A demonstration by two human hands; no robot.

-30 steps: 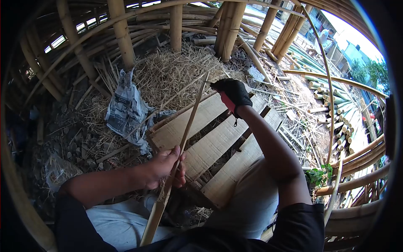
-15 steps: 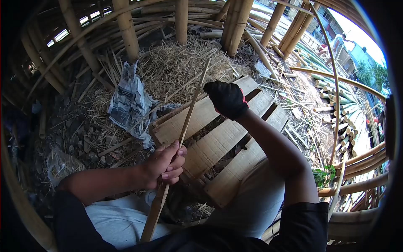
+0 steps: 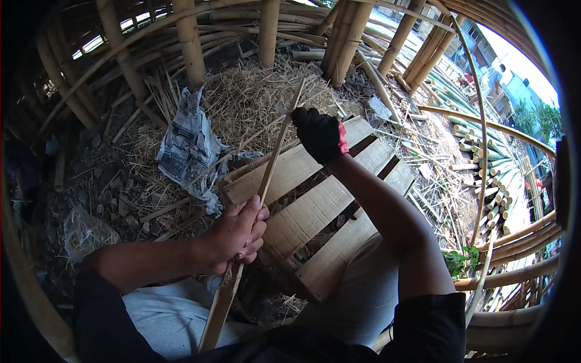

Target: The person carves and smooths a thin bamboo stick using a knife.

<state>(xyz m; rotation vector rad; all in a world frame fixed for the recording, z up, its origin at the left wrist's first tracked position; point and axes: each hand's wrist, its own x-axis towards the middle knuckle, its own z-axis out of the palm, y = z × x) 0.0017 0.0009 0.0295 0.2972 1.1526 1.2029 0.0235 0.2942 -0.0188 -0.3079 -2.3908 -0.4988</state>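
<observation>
My left hand (image 3: 235, 235), bare, is wrapped round a long bamboo strip (image 3: 274, 160) that slants from my lap up and away. The strip's lower end is wider and lies over my left leg. In a black glove with red at the wrist, my right hand (image 3: 319, 135) is closed in a fist beside the strip's upper part. A small pale glint, which looks like a knife blade (image 3: 283, 111), shows between fist and strip; its handle is hidden in the glove. Below both hands is a slatted wooden platform (image 3: 308, 209).
Crumpled newspaper (image 3: 189, 145) lies left of the platform, with a heap of shavings (image 3: 260, 91) behind it. Upright bamboo posts (image 3: 268, 36) stand at the back. A stack of cut bamboo poles (image 3: 499, 181) and a thin bent pole (image 3: 482, 133) are at right.
My right fist has moved slightly left and closer to the bamboo strip, and the pale glint now shows. My left hand keeps its grip. The view has shifted a little.
</observation>
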